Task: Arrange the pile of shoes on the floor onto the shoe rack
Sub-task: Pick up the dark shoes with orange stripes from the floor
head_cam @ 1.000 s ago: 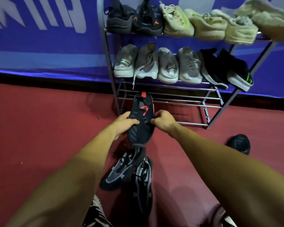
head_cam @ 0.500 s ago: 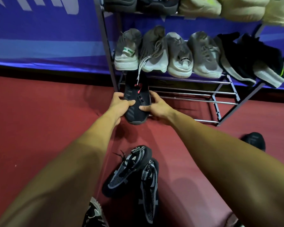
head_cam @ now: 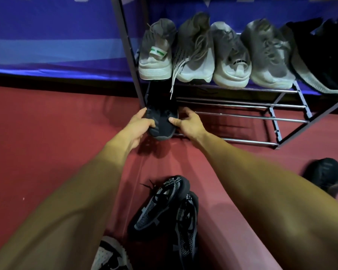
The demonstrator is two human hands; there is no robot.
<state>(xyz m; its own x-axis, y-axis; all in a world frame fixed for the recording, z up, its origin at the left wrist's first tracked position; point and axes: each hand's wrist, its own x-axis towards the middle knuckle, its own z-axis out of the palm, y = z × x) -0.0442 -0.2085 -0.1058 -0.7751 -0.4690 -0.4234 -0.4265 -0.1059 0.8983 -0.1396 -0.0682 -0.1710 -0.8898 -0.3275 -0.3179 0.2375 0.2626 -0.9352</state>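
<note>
In the head view, a black shoe (head_cam: 161, 121) was seen at the left end of the lowest tier of the shoe rack (head_cam: 242, 117), just beside the rack's left upright. Its far end was pushed in under the shelf above, and its rounded near end overhung the front rail. Whether it was fully borne by the rails could not be told.

The shoe was gripped from both sides. The left hand (head_cam: 140, 125) was curled round its left edge, with the thumb laid across the top. The right hand (head_cam: 187, 124) was set against its right edge, the thumb pressed on the upper and the fingers bent behind it.

On the shelf directly above, four grey-and-white sneakers (head_cam: 230, 57) were lined up side by side with their heels turned outward. A white lace (head_cam: 174, 80) hung down from the second of them, in front of the black shoe. To the right of them on the same shelf, dark shoes with pale soles (head_cam: 316, 59) were placed at a slant.

On the red floor (head_cam: 47, 143), between the two forearms, a pair of black mesh shoes (head_cam: 160, 203) was left lying, one partly over the other. A black-and-white shoe (head_cam: 109, 256) was cut off by the lower edge, and another black shoe (head_cam: 326, 176) lay well apart on the right, beyond the right forearm. A blue banner (head_cam: 57, 36) was stretched behind the rack.
</note>
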